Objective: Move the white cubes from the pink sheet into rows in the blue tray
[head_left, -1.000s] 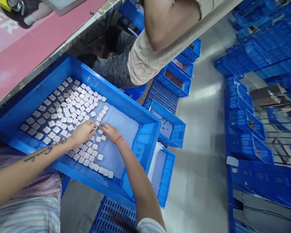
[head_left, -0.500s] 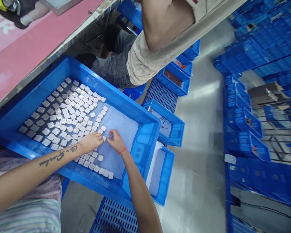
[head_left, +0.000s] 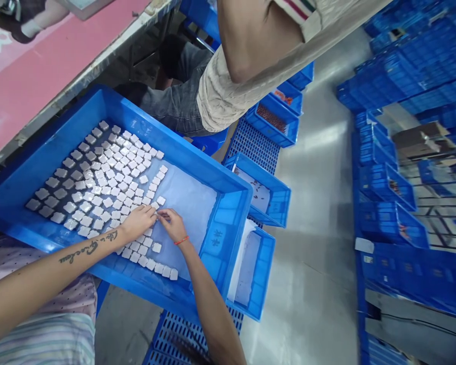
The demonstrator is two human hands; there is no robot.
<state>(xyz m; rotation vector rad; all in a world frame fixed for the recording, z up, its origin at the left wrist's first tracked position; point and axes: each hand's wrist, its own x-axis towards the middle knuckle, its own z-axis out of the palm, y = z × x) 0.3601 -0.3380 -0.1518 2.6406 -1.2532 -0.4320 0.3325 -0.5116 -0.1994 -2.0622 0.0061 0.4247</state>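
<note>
Inside our big blue plastic tray [head_left: 167, 143], on its white liner [head_left: 186, 203], rows of small white square pieces [head_left: 110, 187] filled the left side. Our left grip [head_left: 139, 222] and right grip [head_left: 172, 225] sat just beside each other at the pieces' edge, fingers curled together; can't tell if either clamped one. Nearby, a smaller blue crate [head_left: 271, 121] held reddish-brown parts.

Dark cursive tattoo [head_left: 84, 248] on bare left forearm [head_left: 34, 281]: apparently "Freedom". White characters [head_left: 216, 238] on blue plastic crate wall [head_left: 228, 238]: illegible.
</note>
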